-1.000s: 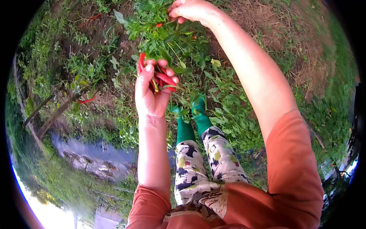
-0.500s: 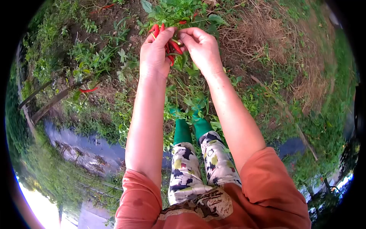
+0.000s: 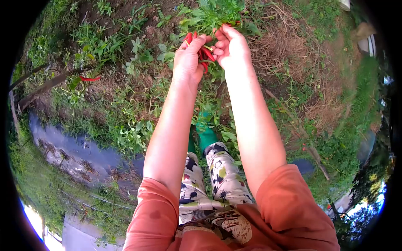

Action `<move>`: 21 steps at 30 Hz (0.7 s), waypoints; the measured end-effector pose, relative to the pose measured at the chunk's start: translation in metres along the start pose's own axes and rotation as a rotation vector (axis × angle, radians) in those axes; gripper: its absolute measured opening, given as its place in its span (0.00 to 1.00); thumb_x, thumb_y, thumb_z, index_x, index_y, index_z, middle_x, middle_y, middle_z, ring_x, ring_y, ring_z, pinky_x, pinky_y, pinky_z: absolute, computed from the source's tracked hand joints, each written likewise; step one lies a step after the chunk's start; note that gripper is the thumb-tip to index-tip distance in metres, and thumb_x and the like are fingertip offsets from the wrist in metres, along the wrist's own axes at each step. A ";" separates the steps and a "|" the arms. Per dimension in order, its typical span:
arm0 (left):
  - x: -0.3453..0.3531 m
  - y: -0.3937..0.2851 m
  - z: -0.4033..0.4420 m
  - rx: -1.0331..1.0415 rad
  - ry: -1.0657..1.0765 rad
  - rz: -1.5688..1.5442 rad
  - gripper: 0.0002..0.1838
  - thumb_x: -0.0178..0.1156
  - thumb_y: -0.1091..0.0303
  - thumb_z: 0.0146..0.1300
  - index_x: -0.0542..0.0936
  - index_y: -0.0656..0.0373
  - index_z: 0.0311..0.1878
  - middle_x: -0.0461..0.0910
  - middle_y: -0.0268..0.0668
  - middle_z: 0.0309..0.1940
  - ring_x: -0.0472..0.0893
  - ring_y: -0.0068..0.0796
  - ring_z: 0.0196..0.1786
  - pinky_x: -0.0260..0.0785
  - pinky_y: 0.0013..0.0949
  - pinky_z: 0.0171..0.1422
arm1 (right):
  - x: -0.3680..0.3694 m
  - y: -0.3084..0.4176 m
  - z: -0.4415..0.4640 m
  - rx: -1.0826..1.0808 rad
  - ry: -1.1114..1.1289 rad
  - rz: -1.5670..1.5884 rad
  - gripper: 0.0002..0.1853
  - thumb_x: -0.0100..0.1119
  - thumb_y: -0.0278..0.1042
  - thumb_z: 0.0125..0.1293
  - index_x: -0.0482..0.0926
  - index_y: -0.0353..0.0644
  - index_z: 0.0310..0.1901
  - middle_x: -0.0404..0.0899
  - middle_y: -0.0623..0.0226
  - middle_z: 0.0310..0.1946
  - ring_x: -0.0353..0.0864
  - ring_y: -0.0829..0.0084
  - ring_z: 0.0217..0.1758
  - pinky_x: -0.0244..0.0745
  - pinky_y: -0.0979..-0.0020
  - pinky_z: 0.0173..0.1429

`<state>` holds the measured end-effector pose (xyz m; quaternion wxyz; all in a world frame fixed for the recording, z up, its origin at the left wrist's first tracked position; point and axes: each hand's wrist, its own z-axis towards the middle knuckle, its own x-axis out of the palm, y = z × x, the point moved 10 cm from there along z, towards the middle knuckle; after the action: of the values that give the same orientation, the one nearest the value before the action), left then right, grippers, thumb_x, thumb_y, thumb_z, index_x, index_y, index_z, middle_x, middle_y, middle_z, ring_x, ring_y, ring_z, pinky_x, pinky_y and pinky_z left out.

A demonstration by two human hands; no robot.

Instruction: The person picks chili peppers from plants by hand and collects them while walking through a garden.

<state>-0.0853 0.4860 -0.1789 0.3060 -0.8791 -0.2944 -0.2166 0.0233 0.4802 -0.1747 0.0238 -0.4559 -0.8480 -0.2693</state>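
Several red chili peppers (image 3: 207,54) lie bunched in my left hand (image 3: 187,62), whose thumb presses over them; some tips poke up past the fingers. Close beside it on the right is my right hand (image 3: 235,48), palm turned toward the peppers with its fingers apart and curled a little. Its fingertips are near the bunch, and I see no pepper in its palm. A leafy green pepper plant (image 3: 213,16) stands just beyond both hands, with a bit of red showing at its right side.
At the left, a red pepper (image 3: 90,78) hangs near a wooden stick (image 3: 44,88). Dark plastic sheeting (image 3: 79,146) covers ground at lower left. Another stick (image 3: 312,152) lies at right, beyond dry grass (image 3: 284,54). My green boots (image 3: 206,136) stand among low plants.
My right hand has come down from the plant to the left hand, then opened beside it. The left hand has moved up and right with its peppers.
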 end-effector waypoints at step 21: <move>-0.076 -0.011 -0.070 -0.044 -0.047 -0.120 0.07 0.58 0.66 0.58 0.73 0.57 0.37 0.78 0.40 0.39 0.76 0.34 0.35 0.71 0.34 0.36 | 0.002 0.002 0.017 0.025 -0.039 0.601 0.08 0.50 0.31 0.60 0.68 0.36 0.37 0.73 0.56 0.28 0.74 0.65 0.30 0.74 0.62 0.33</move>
<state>-0.1617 0.4168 -0.1664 0.2659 -0.8712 -0.3490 -0.2204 0.0275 0.4906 -0.1876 0.0918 -0.6911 -0.6787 -0.2310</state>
